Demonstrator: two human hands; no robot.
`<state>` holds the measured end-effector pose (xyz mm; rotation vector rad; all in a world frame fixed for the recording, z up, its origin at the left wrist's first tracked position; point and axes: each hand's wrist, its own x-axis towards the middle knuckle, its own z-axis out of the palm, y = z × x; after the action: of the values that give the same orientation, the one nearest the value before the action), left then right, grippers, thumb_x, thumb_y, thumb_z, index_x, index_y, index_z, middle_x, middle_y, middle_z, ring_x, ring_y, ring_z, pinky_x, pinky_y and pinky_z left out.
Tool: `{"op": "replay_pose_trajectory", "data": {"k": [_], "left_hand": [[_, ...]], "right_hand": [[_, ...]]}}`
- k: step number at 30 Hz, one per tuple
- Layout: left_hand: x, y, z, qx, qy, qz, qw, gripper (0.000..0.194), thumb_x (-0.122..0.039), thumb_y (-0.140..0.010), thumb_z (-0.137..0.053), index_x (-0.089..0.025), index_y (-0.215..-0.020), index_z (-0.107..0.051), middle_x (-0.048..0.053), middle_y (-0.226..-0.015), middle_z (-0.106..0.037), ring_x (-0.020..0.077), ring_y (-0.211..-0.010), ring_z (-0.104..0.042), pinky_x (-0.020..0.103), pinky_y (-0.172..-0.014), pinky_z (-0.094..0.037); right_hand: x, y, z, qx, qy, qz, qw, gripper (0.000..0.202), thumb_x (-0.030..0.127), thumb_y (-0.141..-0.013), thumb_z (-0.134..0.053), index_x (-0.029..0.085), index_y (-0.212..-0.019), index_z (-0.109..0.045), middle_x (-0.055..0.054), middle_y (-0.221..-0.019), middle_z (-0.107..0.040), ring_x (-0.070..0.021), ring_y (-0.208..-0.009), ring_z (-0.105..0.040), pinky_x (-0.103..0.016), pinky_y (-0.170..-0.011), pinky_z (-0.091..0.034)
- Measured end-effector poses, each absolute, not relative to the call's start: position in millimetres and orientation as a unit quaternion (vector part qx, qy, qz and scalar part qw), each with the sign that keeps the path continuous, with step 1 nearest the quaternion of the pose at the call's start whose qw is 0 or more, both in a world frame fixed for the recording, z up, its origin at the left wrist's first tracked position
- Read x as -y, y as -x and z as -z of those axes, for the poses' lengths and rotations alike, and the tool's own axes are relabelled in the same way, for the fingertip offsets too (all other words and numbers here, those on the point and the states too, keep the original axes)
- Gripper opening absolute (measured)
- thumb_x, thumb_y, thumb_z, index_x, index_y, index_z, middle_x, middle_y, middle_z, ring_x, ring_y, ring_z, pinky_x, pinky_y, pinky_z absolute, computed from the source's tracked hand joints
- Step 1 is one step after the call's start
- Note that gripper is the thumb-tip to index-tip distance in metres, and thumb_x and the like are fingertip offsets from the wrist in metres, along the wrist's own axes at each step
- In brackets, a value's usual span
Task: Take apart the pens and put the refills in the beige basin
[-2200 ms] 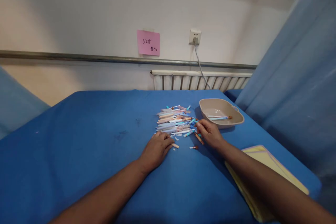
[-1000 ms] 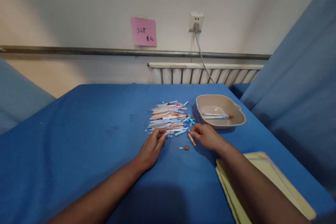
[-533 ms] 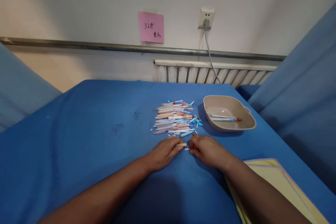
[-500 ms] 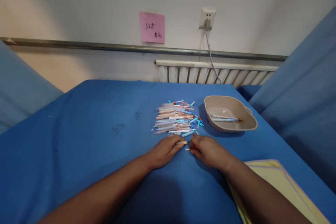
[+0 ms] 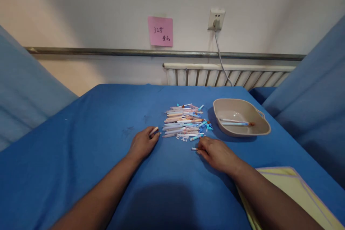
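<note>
Left of the pile, my left hand (image 5: 142, 143) is closed on a pale peach pen barrel (image 5: 153, 130), whose end sticks out past the thumb. My right hand (image 5: 215, 153) pinches a thin stick-like pen part with a white end (image 5: 194, 149); the rest is hidden in the fingers. Beyond the hands lie several pen barrels (image 5: 178, 125) in rows, grey, peach and white. Small blue and brown pieces (image 5: 208, 127) are heaped at their right ends. Tiny white bits (image 5: 183, 138) and a turquoise-and-white tube (image 5: 196, 137) lie at the near edge, close to my right hand.
A beige basin (image 5: 242, 105) with two pen-like sticks (image 5: 234, 123) inside stands right of the pile. A folded yellow cloth (image 5: 288, 187) lies under my right forearm. The blue-covered table (image 5: 107, 115) meets a wall with a rail and radiator (image 5: 199, 75). Blue curtains hang at both sides.
My left hand has moved left, away from my right hand, with the pen barrel in it. The right hand stays nearly in place with its thin piece. The view has shifted slightly.
</note>
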<state>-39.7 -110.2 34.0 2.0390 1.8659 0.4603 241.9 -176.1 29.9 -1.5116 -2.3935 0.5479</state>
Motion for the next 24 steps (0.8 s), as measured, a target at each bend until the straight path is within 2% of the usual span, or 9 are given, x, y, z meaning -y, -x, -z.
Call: {"op": "replay_pose_trajectory", "data": {"k": [4,8,11,16,24], "left_hand": [[106,35,-32,-0.631,-0.756,-0.106,0.137,0.024,-0.04,-0.083,-0.047,-0.022,-0.086,-0.063,0.002,-0.076,-0.064,0.0168,-0.067,-0.056,0.024,-0.058,-0.032],[106,38,-34,-0.648,-0.748,-0.096,0.103,0.023,-0.037,-0.083,-0.046,-0.02,-0.08,-0.06,0.004,-0.074,-0.063,0.0166,-0.064,-0.055,0.024,-0.056,-0.029],[114,40,-34,-0.652,-0.742,-0.1,0.117,0.025,-0.039,-0.083,-0.047,-0.019,-0.075,-0.059,0.003,-0.069,-0.061,0.0167,-0.064,-0.054,0.024,-0.055,-0.029],[137,12,-29,-0.551,-0.802,-0.14,0.181,0.023,-0.038,-0.084,-0.047,-0.02,-0.078,-0.06,0.002,-0.075,-0.062,0.0172,-0.07,-0.055,0.025,-0.06,-0.034],[125,-26,-22,-0.511,-0.834,-0.156,0.139,0.015,-0.028,-0.084,-0.048,-0.02,-0.087,-0.06,0.005,-0.085,-0.061,0.0195,-0.078,-0.055,0.027,-0.067,-0.037]], "right_hand": [[176,-242,-30,0.823,0.521,-0.182,0.13,0.011,0.027,-0.088,-0.049,0.019,-0.088,-0.056,-0.005,-0.088,-0.064,-0.0158,-0.077,-0.058,-0.025,-0.066,-0.037],[176,-243,-29,0.824,0.517,-0.191,0.131,0.011,0.027,-0.087,-0.05,0.018,-0.088,-0.057,-0.005,-0.088,-0.064,-0.0159,-0.077,-0.058,-0.025,-0.067,-0.037],[177,-243,-29,0.824,0.516,-0.191,0.135,0.011,0.027,-0.087,-0.051,0.018,-0.088,-0.057,-0.006,-0.088,-0.064,-0.0162,-0.077,-0.059,-0.026,-0.067,-0.038],[178,-240,-32,0.823,0.519,-0.18,0.146,0.011,0.027,-0.087,-0.051,0.018,-0.089,-0.057,-0.006,-0.088,-0.064,-0.0168,-0.078,-0.059,-0.026,-0.067,-0.038],[174,-240,-28,0.812,0.523,-0.176,0.19,0.009,0.026,-0.088,-0.05,0.019,-0.087,-0.055,-0.004,-0.086,-0.063,-0.0166,-0.078,-0.057,-0.026,-0.067,-0.038]]}}
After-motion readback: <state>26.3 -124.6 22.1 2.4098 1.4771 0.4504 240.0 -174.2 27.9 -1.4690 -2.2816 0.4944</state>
